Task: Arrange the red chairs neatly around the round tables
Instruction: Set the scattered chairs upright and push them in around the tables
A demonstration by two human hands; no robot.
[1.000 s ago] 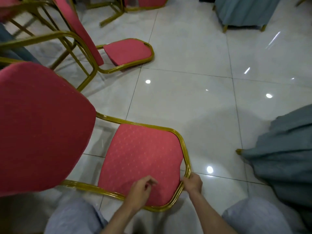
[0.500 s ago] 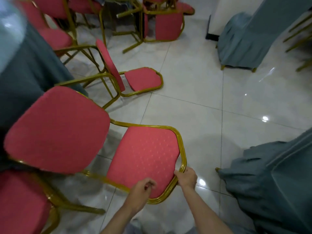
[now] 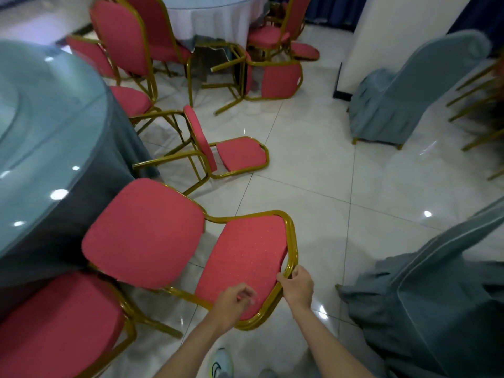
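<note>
1. Check your grip. Your right hand (image 3: pixel 297 285) is clamped around the gold frame (image 3: pixel 293 241) at the front corner of the red chair (image 3: pixel 240 268) seat. Your left hand (image 3: pixel 231 301) sits at the seat's front edge with fingers curled. Motion blur prevents confirming whether it grips the frame.
2. Locate the chair. It is tilted, with the seat toward you. The backrest is just beside the draped round counter (image 3: pixel 41 126) and above the seat of a neighbouring chair (image 3: pixel 54 328). Its legs are hidden.
3. Note the change. Over the last second your viewpoint rises from a crouch near the floor (image 3: pixel 313 173) to standing height, and the chair comes up with it. Both hands keep their places on the seat edge. The counter, only a sliver a second ago, now fills the left side.
4. Interpret the change. The lift appears to be under way. Judge the chair as not yet set on its legs or squared to the counter.
5. Plan the follow-on. A toppled chair (image 3: pixel 241 156) lies on the floor just beyond, its legs toward the counter. It likely needs righting as well.
</note>
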